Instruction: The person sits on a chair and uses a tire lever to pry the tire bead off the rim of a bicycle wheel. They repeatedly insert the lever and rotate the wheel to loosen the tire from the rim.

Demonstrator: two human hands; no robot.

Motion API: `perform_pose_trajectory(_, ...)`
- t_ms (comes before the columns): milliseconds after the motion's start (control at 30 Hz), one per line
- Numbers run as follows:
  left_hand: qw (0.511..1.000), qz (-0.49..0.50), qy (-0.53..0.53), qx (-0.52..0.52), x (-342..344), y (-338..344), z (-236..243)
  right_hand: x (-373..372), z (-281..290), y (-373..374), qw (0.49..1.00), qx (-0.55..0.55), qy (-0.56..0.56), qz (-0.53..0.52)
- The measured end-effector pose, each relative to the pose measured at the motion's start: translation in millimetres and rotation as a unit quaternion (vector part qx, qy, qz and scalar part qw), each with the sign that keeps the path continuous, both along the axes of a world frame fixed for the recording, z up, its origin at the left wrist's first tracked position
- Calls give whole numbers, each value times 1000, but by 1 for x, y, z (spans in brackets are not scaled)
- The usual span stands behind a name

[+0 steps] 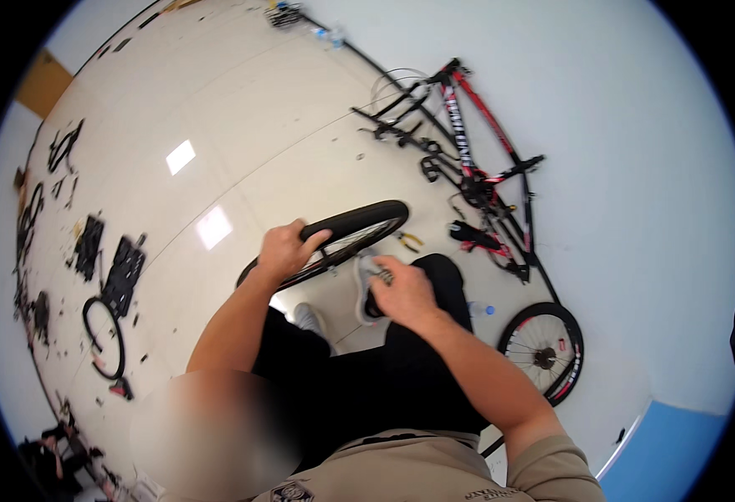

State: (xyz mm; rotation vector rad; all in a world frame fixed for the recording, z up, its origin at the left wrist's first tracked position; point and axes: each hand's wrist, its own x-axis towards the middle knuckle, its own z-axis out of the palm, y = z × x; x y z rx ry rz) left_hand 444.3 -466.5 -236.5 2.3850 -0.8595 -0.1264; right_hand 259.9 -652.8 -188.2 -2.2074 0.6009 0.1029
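Note:
My left hand point(285, 251) is wrapped round the black tyre of a bicycle wheel point(357, 219), its thumb lying over the rim. The wheel is held tilted in front of my knees, with part of it behind my hand and forearm. My right hand point(407, 294) is closed near my right knee, just below the wheel and apart from it. A small greyish piece shows at its fingers, too small to name. Beyond that hand, pliers point(410, 243) with yellow-and-black handles lie on the floor beside my grey shoe point(363, 289).
A red and black bicycle frame point(465, 138) leans along the right wall. A second wheel point(572, 368) and a clear bottle point(478, 309) stand nearer me. Leftward lie black tool cases point(123, 272), a bare tyre point(118, 343) and scattered parts. Another person point(53, 460) is far lower left.

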Motion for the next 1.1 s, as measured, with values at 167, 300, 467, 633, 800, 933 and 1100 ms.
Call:
perform_pose_trajectory(167, 999, -20, -33, 12, 3, 0, -5, 1, 24, -6, 1000, 3, 1, 17)
perform_pose_trajectory(300, 999, -20, -26, 19, 6, 3, -12, 9, 29, -6, 999, 3, -4, 52)
perform_pose_trajectory(467, 999, -16, 36, 12, 10, 0, -10, 17, 28, -12, 994, -52, -65, 73)
perform_pose_trajectory(633, 995, -7, 94, 34, 11, -3, 3, 32, 36, -15, 993, -54, -13, 108)
perform_pose_trajectory(800, 989, 5, 147, 11, 16, -1, 1, 42, 41, -21, 990, -60, -18, 123)
perform_pose_trajectory(933, 980, -4, 199, 19, 22, -8, 1, 56, 37, -36, 987, -70, 6, 144)
perform_pose_trajectory(1100, 964, 6, 265, 21, 28, -9, 6, 104, 66, -44, 973, -48, 95, 203)
